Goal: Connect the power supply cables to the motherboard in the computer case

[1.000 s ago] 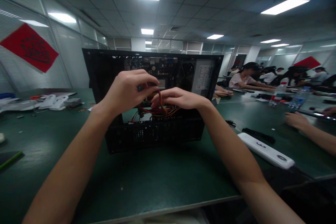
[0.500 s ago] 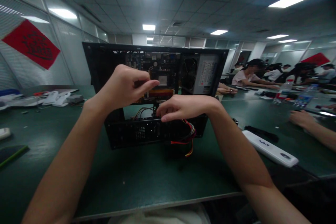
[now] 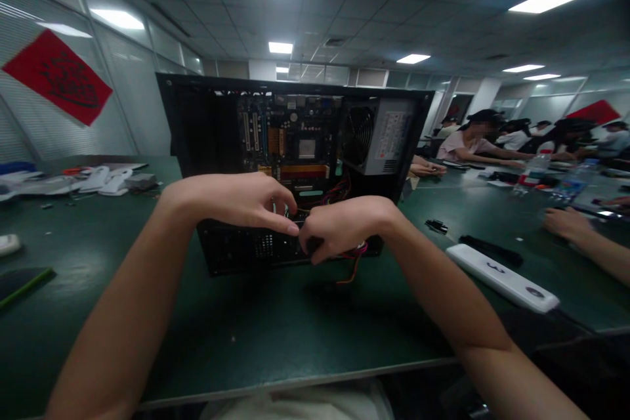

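While the black computer case is standing open-sided on the smooth green tabletop, the left hand is hanging before its lower half, thumb and fingers curving into a narrow C with a gap showing between them. Just beside their tips, the right hand is curling over the case's flat lower panel, its fingers bent in around something dark; whether they are gripping it, I cannot tell. Thin, glossy wires in mixed colours are spilling below that hand. Above, the flat motherboard is showing straight, ridged slots, and the boxy grey power supply is sitting beside a round, finned fan. Rightward, a long white plastic power strip is lying on the tabletop.
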{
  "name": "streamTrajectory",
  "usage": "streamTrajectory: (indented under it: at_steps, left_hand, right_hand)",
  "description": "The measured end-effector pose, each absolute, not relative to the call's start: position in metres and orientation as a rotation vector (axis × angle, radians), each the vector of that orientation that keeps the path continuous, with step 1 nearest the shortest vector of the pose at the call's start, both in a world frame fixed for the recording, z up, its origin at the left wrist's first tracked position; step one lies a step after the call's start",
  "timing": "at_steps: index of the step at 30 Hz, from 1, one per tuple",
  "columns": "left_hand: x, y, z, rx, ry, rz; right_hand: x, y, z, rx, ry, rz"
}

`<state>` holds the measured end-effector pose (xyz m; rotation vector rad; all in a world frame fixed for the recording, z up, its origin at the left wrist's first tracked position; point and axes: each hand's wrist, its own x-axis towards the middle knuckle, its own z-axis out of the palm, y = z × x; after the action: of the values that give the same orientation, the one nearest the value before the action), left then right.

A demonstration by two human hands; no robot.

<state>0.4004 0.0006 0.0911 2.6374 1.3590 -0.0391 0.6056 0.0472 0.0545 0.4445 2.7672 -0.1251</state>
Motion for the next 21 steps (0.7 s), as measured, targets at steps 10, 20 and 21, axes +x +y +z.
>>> streamTrajectory:
  at_steps: [10,20,21]
  left_hand:
    - [0.424,0.001,0.079,2.704,1.134,-0.112]
    - [0.42,0.019,0.077,3.016,1.037,0.516]
    - [0.42,0.023,0.075,3.065,1.076,0.551]
  right_hand:
    - [0.677,0.066,0.09,0.567,3.742,-0.371]
    - [0.657,0.109,0.074,0.822,3.834,-0.252]
    - [0.656,0.109,0.074,0.843,3.838,-0.197]
